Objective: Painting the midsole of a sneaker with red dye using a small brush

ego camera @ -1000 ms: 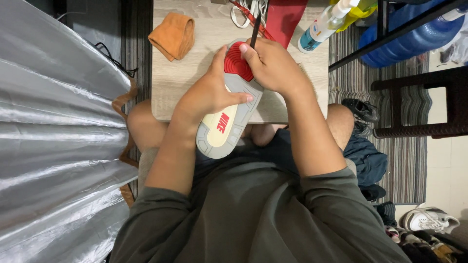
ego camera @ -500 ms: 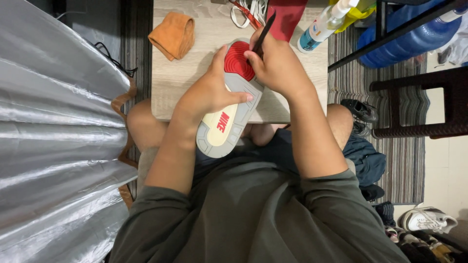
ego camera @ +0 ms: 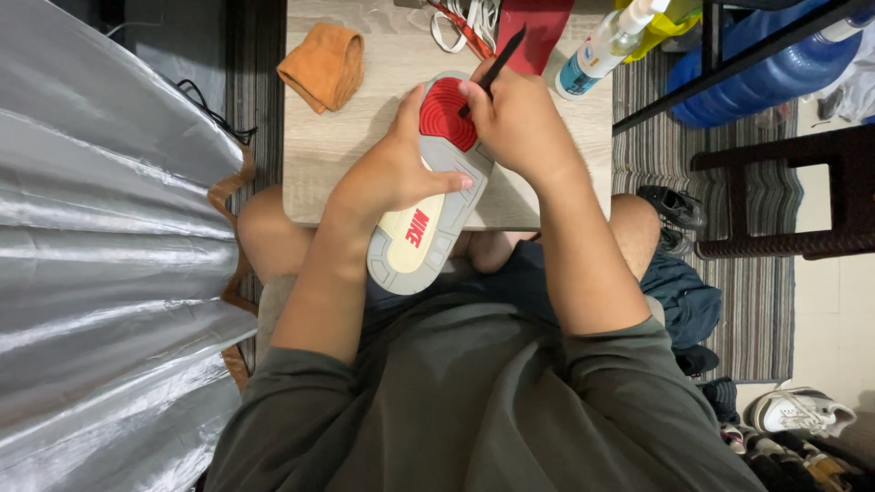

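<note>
A sneaker lies sole up over the near edge of a small wooden table. Its sole is grey and cream with a red round tread patch at the toe. My left hand grips the sneaker across the middle of the sole, thumb on top. My right hand is closed around a thin black stick-like tool, whose lower end rests on the red tread patch. Both forearms reach forward from my grey-green shirt.
An orange folded cloth lies at the table's far left. A spray bottle, a red item and white laces lie at the far edge. Silver sheeting fills the left; a dark chair, blue jug and shoes stand right.
The black tool in my right hand has tilted and shifted slightly to the right over the red tread. The sneaker and my left hand stay where they were.
</note>
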